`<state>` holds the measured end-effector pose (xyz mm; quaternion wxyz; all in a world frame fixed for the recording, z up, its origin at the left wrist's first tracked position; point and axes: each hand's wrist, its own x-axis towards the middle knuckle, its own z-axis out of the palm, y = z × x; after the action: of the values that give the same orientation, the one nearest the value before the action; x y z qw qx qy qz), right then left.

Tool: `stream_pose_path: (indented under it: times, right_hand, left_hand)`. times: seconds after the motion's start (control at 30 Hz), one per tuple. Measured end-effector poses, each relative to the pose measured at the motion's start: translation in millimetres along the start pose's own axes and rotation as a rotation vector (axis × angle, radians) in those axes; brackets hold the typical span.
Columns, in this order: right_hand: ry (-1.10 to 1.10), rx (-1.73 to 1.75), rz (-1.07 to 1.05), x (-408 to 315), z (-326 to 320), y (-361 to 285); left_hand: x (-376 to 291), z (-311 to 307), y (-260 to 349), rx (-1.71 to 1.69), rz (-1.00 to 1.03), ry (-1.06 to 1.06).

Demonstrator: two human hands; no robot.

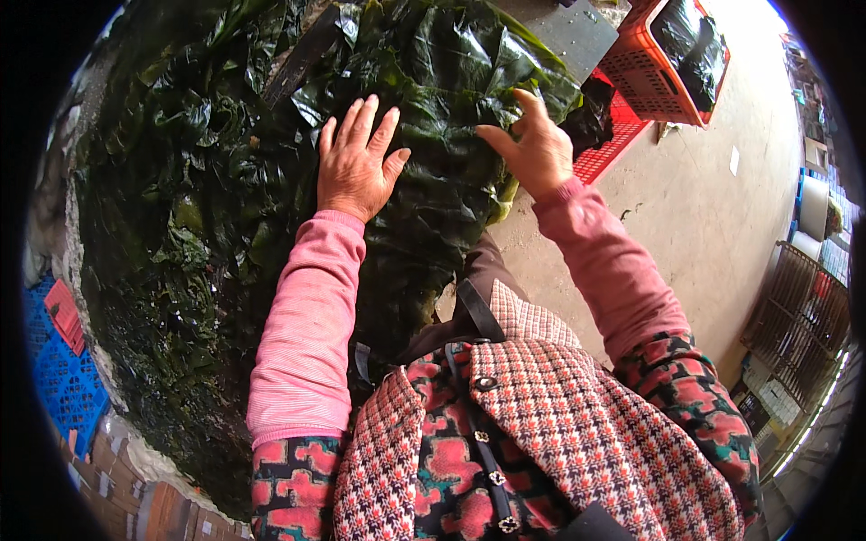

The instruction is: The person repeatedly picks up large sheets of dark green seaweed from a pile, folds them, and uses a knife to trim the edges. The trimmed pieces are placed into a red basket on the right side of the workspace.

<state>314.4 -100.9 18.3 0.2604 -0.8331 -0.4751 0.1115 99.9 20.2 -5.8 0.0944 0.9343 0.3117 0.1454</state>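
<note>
Wide, wet, dark green kelp blades [433,182] lie spread in front of me. My left hand [357,159] rests palm down on the blades with its fingers apart. Over their right edge is my right hand [534,145], its thumb and forefinger spread wide and its other fingers curled. No kelp shows between that thumb and forefinger. Left of my left hand, a crumpled heap of kelp [203,230] covers the surface. A flat dark strip [301,57] lies among the kelp above my left hand.
A grey plate [572,34] lies beyond the kelp. At upper right, an orange-red plastic crate [643,74] with a dark plastic bag [690,54] stands by a red crate [612,138] holding dark kelp. Concrete floor [683,203] extends right. Blue plastic crates [67,385] stand at far left.
</note>
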Motion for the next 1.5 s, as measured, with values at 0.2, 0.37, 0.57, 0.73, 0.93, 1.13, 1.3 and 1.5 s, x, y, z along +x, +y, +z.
stream_pose_path:
  times: [0.2,0.37,0.57,0.73,0.93,1.13,1.3,1.5]
  right_hand:
    - [-0.029,-0.080,-0.283,30,2,2]
    - [-0.012,-0.173,-0.184,40,6,14]
    - [-0.043,-0.111,-0.171,51,-20,-11]
    - [-0.197,-0.100,-0.334,68,21,-56]
    - [-0.111,-0.099,-0.522,70,55,-42]
    - [-0.150,-0.086,-0.486,79,58,-39]
    - [-0.196,0.187,-1.050,24,5,-49]
    - [-0.677,0.183,-1.171,-83,16,-47]
  left_hand:
    - [0,-2,2,0.027,-0.012,-0.052]
    - [-1,-1,2,0.012,-0.019,-0.041]
    - [0,-4,3,0.008,-0.053,-0.078]
    - [0,-27,-2,-0.478,-0.178,0.201]
    - [-94,-67,53,-0.177,-0.322,0.317]
    - [-215,-56,135,-0.055,-0.590,0.118]
    - [-249,-42,148,0.000,-0.685,0.202]
    - [-256,-42,136,-0.099,-0.636,0.234]
